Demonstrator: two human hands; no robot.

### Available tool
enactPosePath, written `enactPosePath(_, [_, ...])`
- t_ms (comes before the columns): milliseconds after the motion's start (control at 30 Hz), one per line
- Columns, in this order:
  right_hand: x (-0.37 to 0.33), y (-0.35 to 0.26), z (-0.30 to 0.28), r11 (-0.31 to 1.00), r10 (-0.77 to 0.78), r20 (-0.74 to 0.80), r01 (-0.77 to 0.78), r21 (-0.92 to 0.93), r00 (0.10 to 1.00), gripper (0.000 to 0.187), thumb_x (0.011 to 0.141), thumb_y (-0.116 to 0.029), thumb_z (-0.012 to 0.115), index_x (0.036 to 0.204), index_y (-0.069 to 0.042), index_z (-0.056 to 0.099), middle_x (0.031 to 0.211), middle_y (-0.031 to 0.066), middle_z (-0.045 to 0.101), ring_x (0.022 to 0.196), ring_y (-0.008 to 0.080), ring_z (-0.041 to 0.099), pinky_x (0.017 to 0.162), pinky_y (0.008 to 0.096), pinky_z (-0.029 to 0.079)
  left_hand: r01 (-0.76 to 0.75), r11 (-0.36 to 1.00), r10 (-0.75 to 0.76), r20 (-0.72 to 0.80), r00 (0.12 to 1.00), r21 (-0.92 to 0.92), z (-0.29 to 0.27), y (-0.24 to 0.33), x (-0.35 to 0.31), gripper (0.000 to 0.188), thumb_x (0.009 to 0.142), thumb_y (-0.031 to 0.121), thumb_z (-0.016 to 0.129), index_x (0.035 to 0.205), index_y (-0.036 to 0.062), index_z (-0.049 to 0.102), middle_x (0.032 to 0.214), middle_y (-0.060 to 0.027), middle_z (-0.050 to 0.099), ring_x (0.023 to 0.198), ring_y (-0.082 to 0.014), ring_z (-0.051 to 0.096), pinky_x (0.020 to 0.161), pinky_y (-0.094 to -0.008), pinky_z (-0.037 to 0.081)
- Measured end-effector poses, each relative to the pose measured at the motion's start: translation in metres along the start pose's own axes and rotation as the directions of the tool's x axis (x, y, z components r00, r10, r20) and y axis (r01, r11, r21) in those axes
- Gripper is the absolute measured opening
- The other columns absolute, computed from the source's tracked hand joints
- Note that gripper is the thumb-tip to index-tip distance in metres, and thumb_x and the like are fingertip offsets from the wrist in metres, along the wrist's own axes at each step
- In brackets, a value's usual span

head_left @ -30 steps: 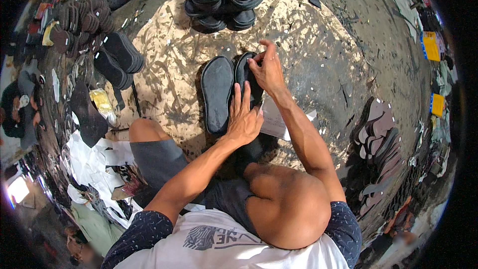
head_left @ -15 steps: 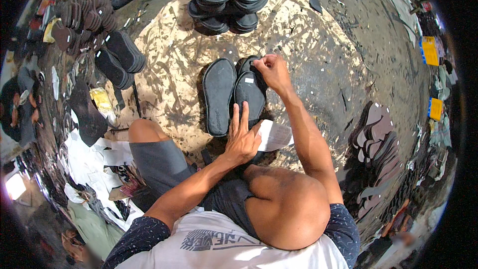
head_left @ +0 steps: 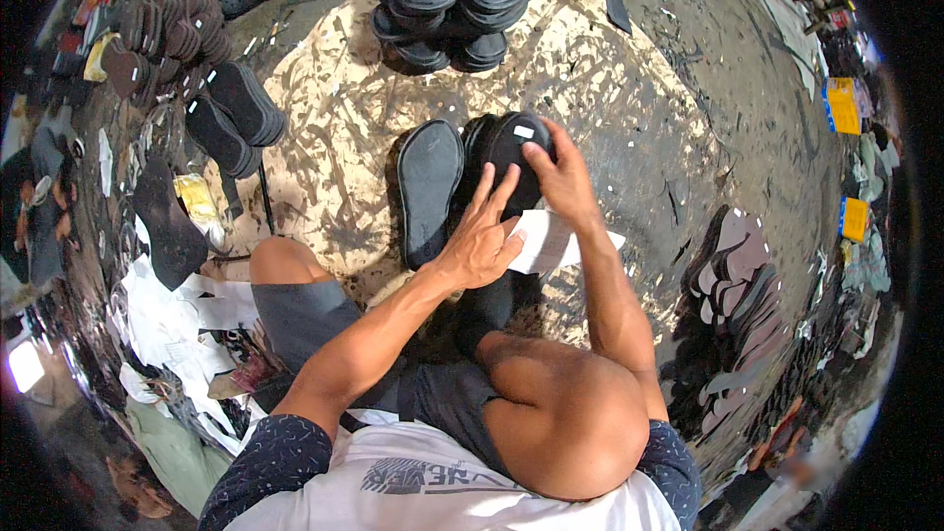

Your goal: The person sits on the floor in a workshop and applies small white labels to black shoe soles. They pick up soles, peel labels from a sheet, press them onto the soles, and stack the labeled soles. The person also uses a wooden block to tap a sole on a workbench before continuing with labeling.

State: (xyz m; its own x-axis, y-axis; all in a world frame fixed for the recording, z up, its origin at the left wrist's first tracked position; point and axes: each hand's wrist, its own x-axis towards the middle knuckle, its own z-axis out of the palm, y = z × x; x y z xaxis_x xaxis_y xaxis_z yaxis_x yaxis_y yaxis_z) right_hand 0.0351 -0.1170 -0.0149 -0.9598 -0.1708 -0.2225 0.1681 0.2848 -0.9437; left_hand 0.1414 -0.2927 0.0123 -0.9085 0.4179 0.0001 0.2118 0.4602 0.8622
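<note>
My right hand (head_left: 560, 177) grips the right edge of a black shoe sole (head_left: 509, 143), thumb on top and fingers curled round the side. A small white sticker (head_left: 525, 134) sits near that sole's far end. My left hand (head_left: 475, 244) has two fingers stretched onto the sole's near part, while its thumb side pinches a white paper sheet (head_left: 547, 241). The sheet passes beneath my right wrist. Just left of these, another black sole (head_left: 431, 192) lies flat on the stained tan mat (head_left: 329, 138). Part of a further black sole shows under the gripped one.
Stacked black soles (head_left: 462, 0) stand at the far edge of the mat. On the left are a black sole pair (head_left: 234, 118), brown soles (head_left: 162, 39) and white scraps (head_left: 177, 324). Grey and dark pieces (head_left: 733, 305) are piled at right, near yellow-and-blue boxes (head_left: 854, 218).
My right hand has gone from pinching at the sole's far end to gripping its side, and the stickered sole is raised and turned. My left hand has shifted slightly farther away with the paper.
</note>
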Motion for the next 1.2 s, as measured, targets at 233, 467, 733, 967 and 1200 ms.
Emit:
enactPosePath(233, [0.018, 0.041, -0.117, 0.556, -0.155, -0.234, -0.111, -0.824, 0.96, 0.05, 0.094, -0.016, 0.07, 0.139, 0.0, 0.055, 0.12, 0.0185, 0.07, 0.102, 0.0283, 0.068, 0.09, 0.0362, 0.053, 0.314, 0.145, -0.621, 0.16, 0.767, -0.938, -0.03, -0.005, -0.013, 0.032, 0.102, 0.022, 0.06, 0.124, -0.0007, 0.064, 0.112, -0.0085, 0.073, 0.095, -0.0193, 0.072, 0.086, -0.0338, 0.058])
enactPosePath(467, [-0.033, -0.075, 0.001, 0.961, -0.183, 0.006, 0.181, -0.208, 0.983, 0.024, 0.096, -0.014, 0.071, 0.119, -0.008, 0.07, 0.109, 0.0059, 0.071, 0.095, 0.014, 0.066, 0.077, 0.0294, 0.052, 0.124, 0.117, -0.664, 0.015, 0.748, -0.985, -0.045, -0.006, 0.002, 0.029, 0.1, 0.022, 0.066, 0.119, -0.0004, 0.065, 0.114, -0.0085, 0.071, 0.104, -0.0177, 0.068, 0.094, -0.036, 0.054])
enactPosePath(733, [-0.051, -0.089, 0.027, 0.947, -0.11, 0.064, 0.124, -0.296, 0.992, 0.022, 0.094, -0.021, 0.07, 0.109, -0.005, 0.07, 0.096, 0.015, 0.069, 0.09, 0.0309, 0.067, 0.077, 0.041, 0.053, 0.242, 0.418, -0.608, -0.071, 0.791, -0.876, -0.041, 0.001, 0.002, 0.028, 0.098, 0.018, 0.067, 0.118, -0.0011, 0.068, 0.108, -0.0042, 0.071, 0.091, -0.0106, 0.065, 0.081, -0.0303, 0.053])
enactPosePath(967, [-0.051, -0.091, 0.023, 0.959, -0.232, 0.016, 0.231, -0.161, 0.973, 0.027, 0.094, -0.014, 0.07, 0.119, -0.006, 0.064, 0.102, 0.0121, 0.07, 0.093, 0.0275, 0.068, 0.076, 0.0382, 0.056, 0.285, 0.471, -0.663, -0.122, 0.738, -0.834, -0.046, 0.009, 0.01, 0.028, 0.095, 0.013, 0.071, 0.118, -0.0018, 0.068, 0.105, -0.0041, 0.071, 0.09, -0.011, 0.065, 0.079, -0.0304, 0.053])
enactPosePath(1200, [-0.057, -0.089, 0.027, 0.88, -0.298, 0.075, 0.304, -0.365, 0.952, 0.053, 0.092, -0.009, 0.071, 0.14, -0.006, 0.049, 0.101, 0.0104, 0.069, 0.092, 0.029, 0.067, 0.078, 0.0401, 0.054, 0.247, 0.403, -0.658, -0.091, 0.748, -0.881, -0.035, 0.004, 0.002, 0.027, 0.095, 0.01, 0.072, 0.119, -0.0009, 0.068, 0.109, -0.0048, 0.072, 0.093, -0.0115, 0.066, 0.082, -0.0299, 0.054])
